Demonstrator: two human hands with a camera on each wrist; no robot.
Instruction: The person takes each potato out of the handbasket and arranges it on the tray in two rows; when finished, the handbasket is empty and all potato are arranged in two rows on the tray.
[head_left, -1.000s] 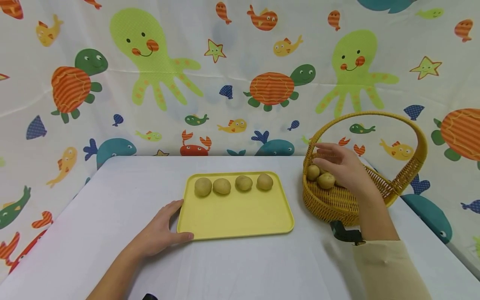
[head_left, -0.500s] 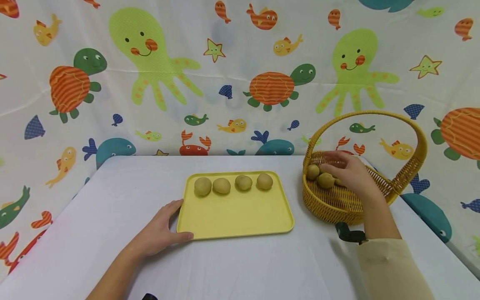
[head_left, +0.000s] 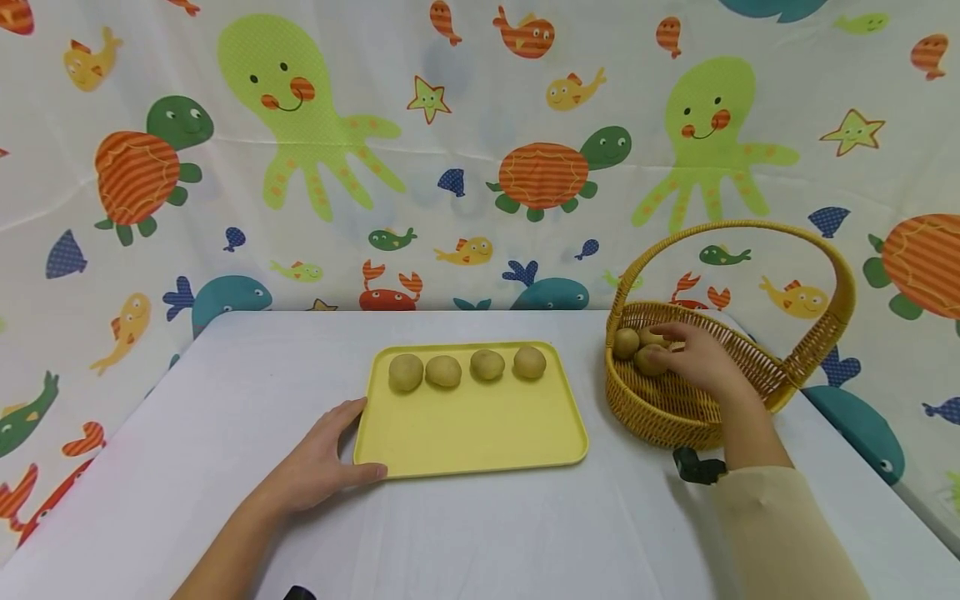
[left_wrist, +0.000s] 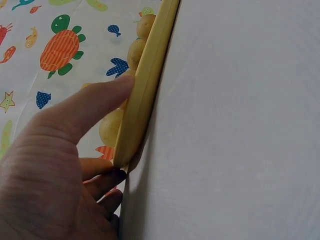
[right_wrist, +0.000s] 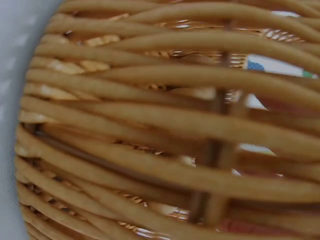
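My left hand [head_left: 318, 465] holds the near-left corner of a yellow tray [head_left: 472, 429], thumb on the front rim and fingers at the left side. In the left wrist view the thumb [left_wrist: 95, 102] lies along the rim, with fingers bent below the corner. Several potatoes [head_left: 444, 372] sit in a row along the tray's far side. My right hand [head_left: 701, 357] reaches into the wicker basket [head_left: 663, 427], fingers spread, thumb over the front potato [head_left: 649, 361] and fingertips over a back potato [head_left: 652, 337]. Woven basket wall [right_wrist: 160, 115] hides this hand in the right wrist view.
The basket's tall handle [head_left: 738, 225] arches over the right forearm. Another potato [head_left: 626, 343] lies at the basket's left side. A white cloth covers the table [head_left: 465, 533], and a curtain [head_left: 465, 100] printed with sea animals hangs behind it.
My right hand has lowered into the basket, down toward the potatoes, its thumb now over the front one. The left hand and the tray have stayed in place.
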